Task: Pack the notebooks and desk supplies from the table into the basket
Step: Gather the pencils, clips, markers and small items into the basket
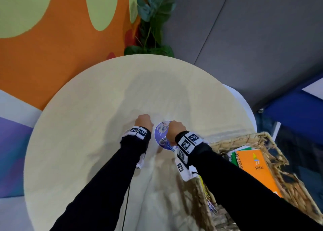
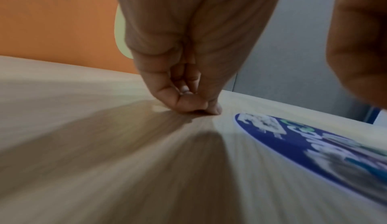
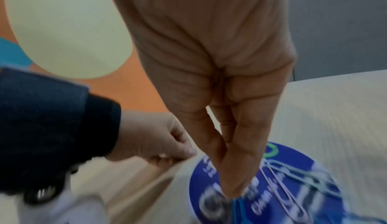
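Judging notebooks (image 1: 257, 171) already in the basket (image 1: 272, 143), I pinch a blue clip (image 3: 236, 202) with my right hand (image 3: 234, 169) while my left hand (image 2: 188, 101) pinches at the counter (image 1: 87, 125), contents unclear.

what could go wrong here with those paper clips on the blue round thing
1. The right hand pinches a blue paper clip with fingertips only; that thin grip could slip.
2. The other paper clips lie loose and overlapping on the blue disc, so they may tangle or scatter across the table.
3. The left hand pinches at the tabletop beside the disc; what it holds cannot be told.
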Tool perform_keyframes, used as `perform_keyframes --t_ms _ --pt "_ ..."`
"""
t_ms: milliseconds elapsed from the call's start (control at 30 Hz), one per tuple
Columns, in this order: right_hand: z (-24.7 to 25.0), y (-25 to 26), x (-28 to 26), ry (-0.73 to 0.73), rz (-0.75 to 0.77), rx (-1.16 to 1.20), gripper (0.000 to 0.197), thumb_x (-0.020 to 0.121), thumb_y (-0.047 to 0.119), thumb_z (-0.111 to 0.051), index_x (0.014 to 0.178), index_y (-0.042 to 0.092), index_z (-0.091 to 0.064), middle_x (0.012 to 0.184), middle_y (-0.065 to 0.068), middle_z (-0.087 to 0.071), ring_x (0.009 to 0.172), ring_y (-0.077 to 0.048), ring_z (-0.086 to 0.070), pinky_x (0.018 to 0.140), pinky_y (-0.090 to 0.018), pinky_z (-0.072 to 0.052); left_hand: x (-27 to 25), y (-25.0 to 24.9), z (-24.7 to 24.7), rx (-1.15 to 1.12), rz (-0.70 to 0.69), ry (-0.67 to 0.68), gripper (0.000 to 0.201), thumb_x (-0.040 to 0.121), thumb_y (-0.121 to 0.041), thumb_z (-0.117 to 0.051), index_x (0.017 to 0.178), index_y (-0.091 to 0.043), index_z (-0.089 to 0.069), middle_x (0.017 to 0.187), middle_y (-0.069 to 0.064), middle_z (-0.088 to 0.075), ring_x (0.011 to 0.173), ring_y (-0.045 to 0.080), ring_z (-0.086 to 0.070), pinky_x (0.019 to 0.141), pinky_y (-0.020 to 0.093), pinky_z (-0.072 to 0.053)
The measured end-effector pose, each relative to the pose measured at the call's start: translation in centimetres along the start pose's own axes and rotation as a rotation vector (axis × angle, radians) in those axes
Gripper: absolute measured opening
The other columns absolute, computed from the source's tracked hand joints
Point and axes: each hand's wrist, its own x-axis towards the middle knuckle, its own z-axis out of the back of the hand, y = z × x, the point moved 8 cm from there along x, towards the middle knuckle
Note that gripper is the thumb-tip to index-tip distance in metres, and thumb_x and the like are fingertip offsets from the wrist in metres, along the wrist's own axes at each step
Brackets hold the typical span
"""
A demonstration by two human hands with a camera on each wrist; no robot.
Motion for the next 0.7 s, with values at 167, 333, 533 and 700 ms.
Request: perform_keyframes --t_ms 167,333,533,700 --pt "-3.7 -0.9 0.7 0.029 -0.081 -0.067 0.056 0.094 0.028 -0.054 0.142 0.004 -0.037 0.139 -0.017 -0.052 0.130 -0.032 -0.049 0.106 -0.038 -0.041 -0.1 -0.1 -0.9 0.078 -0.094 -0.033 0.022 0.090 -0.014 -0.052 0.109 -0.002 -0.056 0.118 0.023 -0.057 0.109 0.040 -0.058 0.094 0.049 -0.049" --pt "-3.8 -0.7 0.8 -0.016 -0.085 -0.143 0.047 0.093 0.020 -0.056 0.135 0.003 -0.044 0.134 -0.016 -0.056 0.126 -0.031 -0.054 0.101 -0.036 -0.044 -0.3 0.1 -0.9 0.077 -0.133 0.019 0.026 0.092 -0.012 -0.053 0.114 0.001 -0.054 0.123 0.024 -0.054 0.114 0.040 -0.054 0.096 0.044 -0.045" --pt "-2.8 -0.3 -0.3 -0.036 -0.035 -0.239 0.039 0.096 0.021 -0.053 0.130 0.003 -0.050 0.134 -0.016 -0.056 0.125 -0.030 -0.055 0.098 -0.033 -0.046 -0.9 1.0 -0.2 -0.037 -0.119 0.035 0.024 0.090 -0.013 -0.056 0.109 0.001 -0.060 0.117 0.023 -0.063 0.109 0.040 -0.060 0.089 0.040 -0.048" --pt "3.9 -0.5 -5.2 -0.137 0.002 -0.140 0.011 0.082 0.007 -0.062 0.091 0.002 -0.065 0.109 -0.017 -0.071 0.102 -0.031 -0.068 0.071 -0.030 -0.052 -3.3 0.4 0.8 -0.168 -0.141 0.016 0.018 0.090 -0.008 -0.056 0.106 -0.003 -0.063 0.114 0.018 -0.067 0.109 0.034 -0.061 0.091 0.037 -0.049"
